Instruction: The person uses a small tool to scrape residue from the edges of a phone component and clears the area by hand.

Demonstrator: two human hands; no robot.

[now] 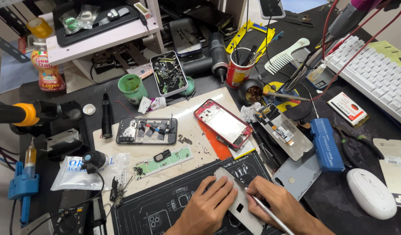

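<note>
My left hand (pixel 207 209) presses flat on a grey phone back cover (pixel 237 204) that lies on a black repair mat (pixel 161 204) at the front edge. My right hand (pixel 276 204) grips a thin metal tool (pixel 263 209) like a pen, with its tip touching the cover's upper right edge. A rectangular hole shows in the cover between my hands.
An opened black phone (pixel 147 130) and an opened red-framed phone (pixel 223 123) lie on a pale board behind the mat. A screen assembly (pixel 283 130), blue box (pixel 326 145), white mouse (pixel 371 193), keyboard (pixel 374 74), tool can (pixel 238 69) and a parts tray (pixel 169 73) stand about.
</note>
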